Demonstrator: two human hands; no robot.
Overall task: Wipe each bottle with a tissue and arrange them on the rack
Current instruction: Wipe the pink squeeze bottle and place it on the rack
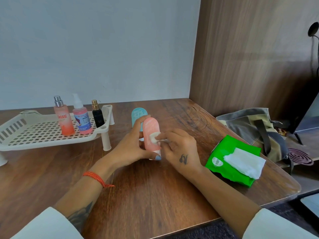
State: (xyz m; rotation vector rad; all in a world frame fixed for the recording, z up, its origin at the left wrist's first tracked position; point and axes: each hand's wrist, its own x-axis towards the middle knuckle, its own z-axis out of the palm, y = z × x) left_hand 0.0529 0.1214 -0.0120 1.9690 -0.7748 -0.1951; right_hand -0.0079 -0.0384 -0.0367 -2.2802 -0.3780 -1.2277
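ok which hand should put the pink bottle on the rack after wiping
Left. The left hand already holds the pink bottle and is nearer the rack; the right hand is pressing the tissue.

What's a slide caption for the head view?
Left hand holds pink bottle; right hand wipes it with tissue.

Wooden table point(146, 195): white rack point(34, 133) far left, teal bottle point(138, 116) standing mid-far, green tissue pack point(231, 161) right
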